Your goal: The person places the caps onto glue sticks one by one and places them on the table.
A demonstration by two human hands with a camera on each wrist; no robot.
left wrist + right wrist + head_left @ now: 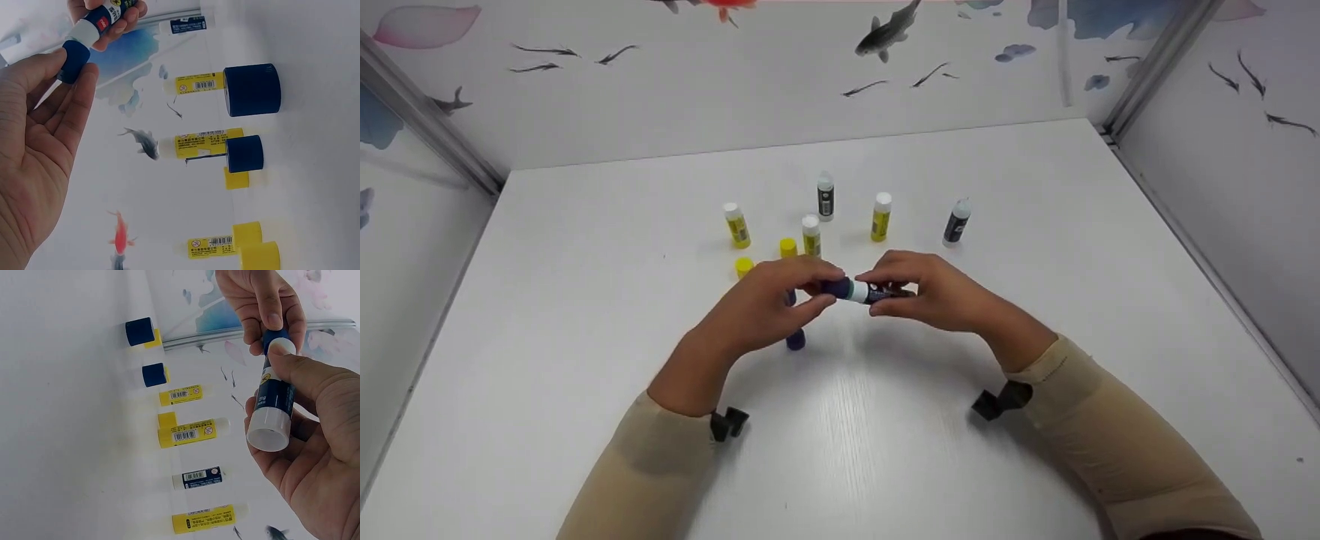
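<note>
Over the middle of the table, both hands hold one glue stick (877, 293) with a navy label and a white collar. My left hand (769, 304) pinches its dark blue cap (74, 61) between thumb and fingertips. The cap sits right against the white collar. My right hand (945, 292) grips the labelled tube, and its open white base end (269, 437) faces the right wrist camera. Below the left hand, a loose blue cap (796, 340) stands on the table; another blue cap (790, 298) is mostly hidden behind the fingers.
Beyond the hands stand three yellow glue sticks, among them one at the left (738, 229), and two navy-labelled ones (826, 199), all without caps. Two yellow caps (788, 247) stand close to the left hand. White printed panels (697, 97) wall in the table at back and sides.
</note>
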